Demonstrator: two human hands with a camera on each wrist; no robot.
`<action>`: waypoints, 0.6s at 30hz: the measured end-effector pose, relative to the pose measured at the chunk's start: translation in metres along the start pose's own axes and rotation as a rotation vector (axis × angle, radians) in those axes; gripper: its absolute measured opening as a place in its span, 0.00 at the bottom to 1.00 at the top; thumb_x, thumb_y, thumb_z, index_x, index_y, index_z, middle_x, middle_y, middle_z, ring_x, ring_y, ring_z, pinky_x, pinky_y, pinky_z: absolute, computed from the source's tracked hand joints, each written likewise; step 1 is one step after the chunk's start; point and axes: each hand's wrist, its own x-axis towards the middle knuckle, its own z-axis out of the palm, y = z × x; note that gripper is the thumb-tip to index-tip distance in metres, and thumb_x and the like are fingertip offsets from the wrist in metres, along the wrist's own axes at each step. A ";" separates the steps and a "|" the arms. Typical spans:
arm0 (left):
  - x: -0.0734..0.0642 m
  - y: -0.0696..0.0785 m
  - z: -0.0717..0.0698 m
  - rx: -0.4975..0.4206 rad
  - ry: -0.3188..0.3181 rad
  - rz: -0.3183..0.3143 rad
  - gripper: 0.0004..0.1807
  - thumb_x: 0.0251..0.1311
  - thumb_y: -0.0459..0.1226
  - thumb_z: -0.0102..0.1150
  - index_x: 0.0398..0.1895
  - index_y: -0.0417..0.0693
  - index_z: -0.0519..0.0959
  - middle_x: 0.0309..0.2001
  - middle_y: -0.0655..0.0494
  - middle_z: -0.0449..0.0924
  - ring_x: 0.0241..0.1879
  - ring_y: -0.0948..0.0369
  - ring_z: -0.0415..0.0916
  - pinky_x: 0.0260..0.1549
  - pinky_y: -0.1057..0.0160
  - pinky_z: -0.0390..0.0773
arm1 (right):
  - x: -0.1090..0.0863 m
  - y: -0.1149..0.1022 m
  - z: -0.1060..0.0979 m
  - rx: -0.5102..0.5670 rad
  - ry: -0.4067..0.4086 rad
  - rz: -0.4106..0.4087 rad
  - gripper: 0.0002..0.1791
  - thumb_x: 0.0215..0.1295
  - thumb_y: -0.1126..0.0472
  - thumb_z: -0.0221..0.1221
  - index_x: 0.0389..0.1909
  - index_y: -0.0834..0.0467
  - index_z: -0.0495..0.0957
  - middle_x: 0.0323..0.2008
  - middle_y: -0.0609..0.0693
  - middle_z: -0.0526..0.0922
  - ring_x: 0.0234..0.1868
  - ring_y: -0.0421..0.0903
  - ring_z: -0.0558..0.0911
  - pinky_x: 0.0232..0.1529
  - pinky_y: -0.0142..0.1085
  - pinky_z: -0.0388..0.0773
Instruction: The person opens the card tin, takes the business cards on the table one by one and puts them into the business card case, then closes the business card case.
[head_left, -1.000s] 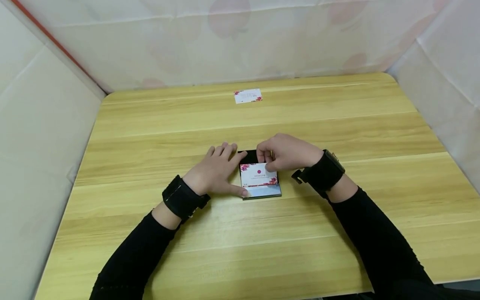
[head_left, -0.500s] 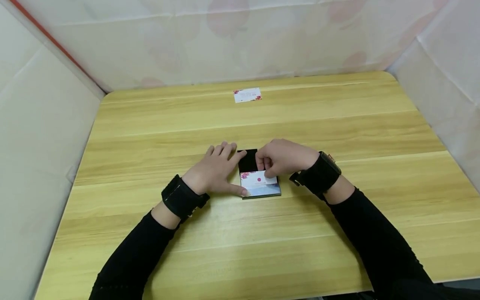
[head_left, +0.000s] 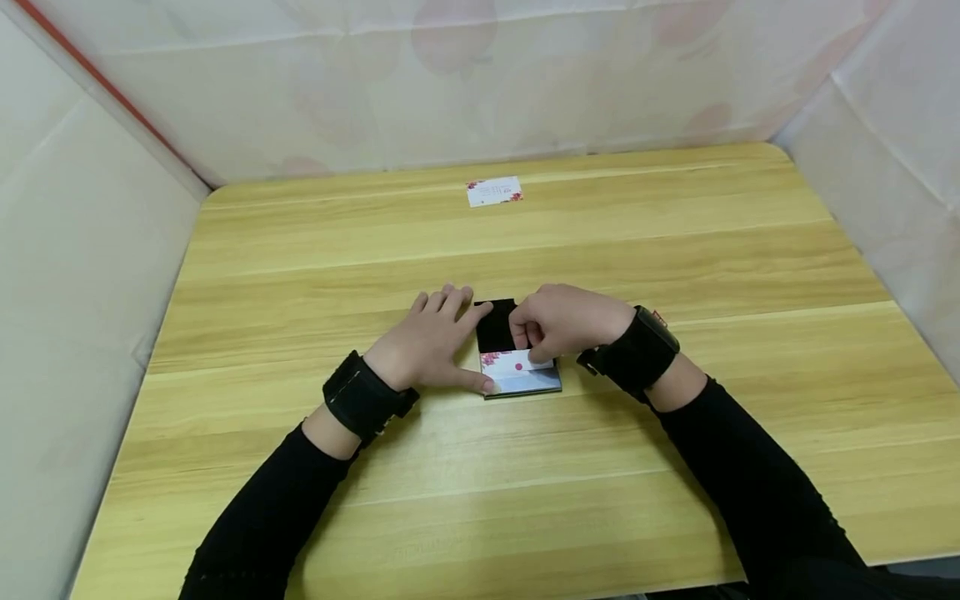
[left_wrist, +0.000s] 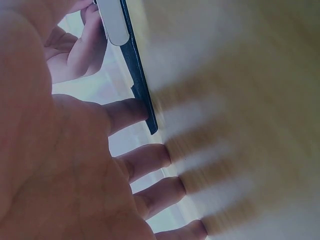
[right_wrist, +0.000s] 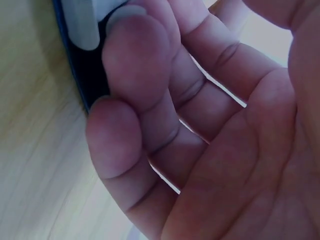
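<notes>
A small card case (head_left: pixel 527 385), black inside with a shiny silver front pocket, lies flat on the table between both hands. A white business card (head_left: pixel 498 362) with pink flowers stands partly inside that pocket, its lower part hidden. My right hand (head_left: pixel 564 319) pinches the card's right side between thumb and curled fingers. My left hand (head_left: pixel 429 343) lies spread along the case's left side. Its thumb presses the lower left corner of the pocket and its index finger touches the upper left edge. The left wrist view shows the case's dark edge (left_wrist: pixel 139 82) by that index finger.
Another white business card (head_left: pixel 494 192) with pink flowers lies near the far edge of the wooden table (head_left: pixel 675 467). A pale curtain (head_left: pixel 570 83) hangs behind the table, with white panels on both sides.
My right hand has moved toward me, sliding the business card further down into the silver pocket, so less of it shows. My left hand stays in place on the case.
</notes>
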 end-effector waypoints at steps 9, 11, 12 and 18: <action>-0.001 0.000 0.000 -0.001 -0.004 -0.005 0.63 0.47 0.77 0.54 0.80 0.54 0.50 0.77 0.42 0.47 0.77 0.39 0.42 0.71 0.36 0.50 | 0.004 0.001 0.004 -0.001 0.001 -0.008 0.08 0.52 0.65 0.67 0.26 0.50 0.78 0.23 0.43 0.78 0.25 0.39 0.76 0.30 0.35 0.74; -0.001 0.000 0.000 0.002 -0.004 -0.005 0.63 0.47 0.78 0.54 0.80 0.54 0.50 0.77 0.42 0.47 0.77 0.40 0.43 0.71 0.36 0.49 | 0.004 0.002 0.003 0.000 -0.002 -0.011 0.08 0.52 0.65 0.67 0.26 0.50 0.78 0.23 0.43 0.78 0.25 0.39 0.76 0.30 0.34 0.74; -0.001 0.000 0.000 0.001 -0.005 -0.006 0.63 0.47 0.77 0.54 0.80 0.54 0.50 0.77 0.42 0.47 0.77 0.40 0.43 0.71 0.37 0.49 | 0.003 0.002 0.003 0.004 -0.005 -0.016 0.08 0.53 0.64 0.67 0.26 0.50 0.78 0.23 0.43 0.78 0.25 0.39 0.76 0.30 0.34 0.74; 0.002 0.003 -0.001 -0.007 -0.008 -0.007 0.63 0.47 0.77 0.54 0.80 0.54 0.50 0.77 0.42 0.48 0.77 0.40 0.43 0.72 0.37 0.49 | -0.001 0.009 -0.007 0.040 0.037 -0.061 0.06 0.57 0.60 0.68 0.27 0.49 0.79 0.20 0.42 0.76 0.22 0.39 0.74 0.27 0.33 0.72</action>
